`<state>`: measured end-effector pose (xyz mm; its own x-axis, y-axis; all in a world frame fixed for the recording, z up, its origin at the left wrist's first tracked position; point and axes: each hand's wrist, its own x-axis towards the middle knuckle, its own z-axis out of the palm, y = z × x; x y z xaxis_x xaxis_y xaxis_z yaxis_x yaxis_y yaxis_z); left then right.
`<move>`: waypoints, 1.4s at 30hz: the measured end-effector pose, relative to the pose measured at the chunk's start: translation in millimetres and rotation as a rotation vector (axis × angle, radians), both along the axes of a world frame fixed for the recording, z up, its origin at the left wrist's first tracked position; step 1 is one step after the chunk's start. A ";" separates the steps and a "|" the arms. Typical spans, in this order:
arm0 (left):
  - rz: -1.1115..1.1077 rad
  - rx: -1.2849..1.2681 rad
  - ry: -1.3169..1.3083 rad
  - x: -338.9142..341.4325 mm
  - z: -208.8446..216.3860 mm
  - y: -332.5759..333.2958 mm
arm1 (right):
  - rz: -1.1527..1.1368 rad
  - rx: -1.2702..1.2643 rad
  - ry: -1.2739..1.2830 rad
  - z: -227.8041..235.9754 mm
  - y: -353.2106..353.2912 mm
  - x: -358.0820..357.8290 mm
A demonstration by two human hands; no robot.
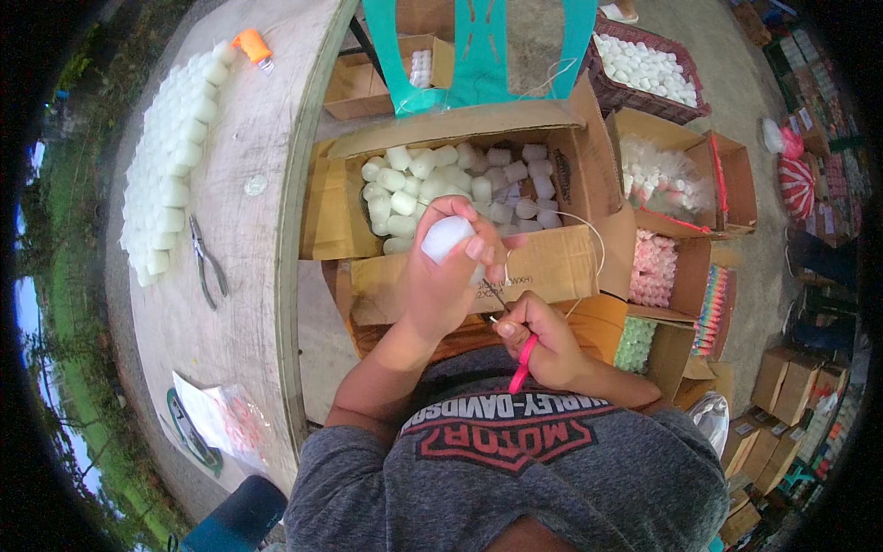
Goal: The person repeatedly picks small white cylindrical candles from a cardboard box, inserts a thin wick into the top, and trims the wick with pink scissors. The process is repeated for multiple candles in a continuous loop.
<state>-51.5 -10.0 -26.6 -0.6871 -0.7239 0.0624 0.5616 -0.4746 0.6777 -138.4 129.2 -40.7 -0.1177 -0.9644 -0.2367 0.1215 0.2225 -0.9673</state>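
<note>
Held up over the near flap of a cardboard box, a white rounded candle [447, 238] is wrapped in the fingers of my left hand [449, 276]. My right hand [543, 340] is closed around pink-handled scissors [524, 363], with a dark, thin metal part pointing up toward the candle's underside. Between my hands runs a white string [602, 248], looping to the right past the box edge. Several similar white candles [402, 202] lie loose inside the open cardboard box [432, 133] in front of me. My fingers hide the candle's lower end.
On the table [262, 304] at left stand rows of white candles [175, 156], an orange-handled tool [251, 46], pliers [207, 267] and a plastic bag [235, 423]. A teal chair [478, 74] is beyond the box. Crate [644, 101] and cartons [671, 267] of coloured pieces line the right.
</note>
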 end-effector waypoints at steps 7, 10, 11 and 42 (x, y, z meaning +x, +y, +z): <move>0.043 0.147 -0.008 8.7 21.7 3.0 | 0.113 -0.209 0.134 -7.9 -13.4 -3.1; 0.071 0.002 0.151 21.6 36.5 -11.4 | 0.117 -0.435 0.215 -0.4 -28.0 -4.0; 0.107 -0.099 0.170 27.6 48.7 -17.9 | 0.102 -0.523 0.226 1.7 -32.1 -4.9; 1.258 -0.703 -0.483 118.5 125.9 -173.3 | -0.112 -0.325 -0.068 1.2 -15.2 -38.4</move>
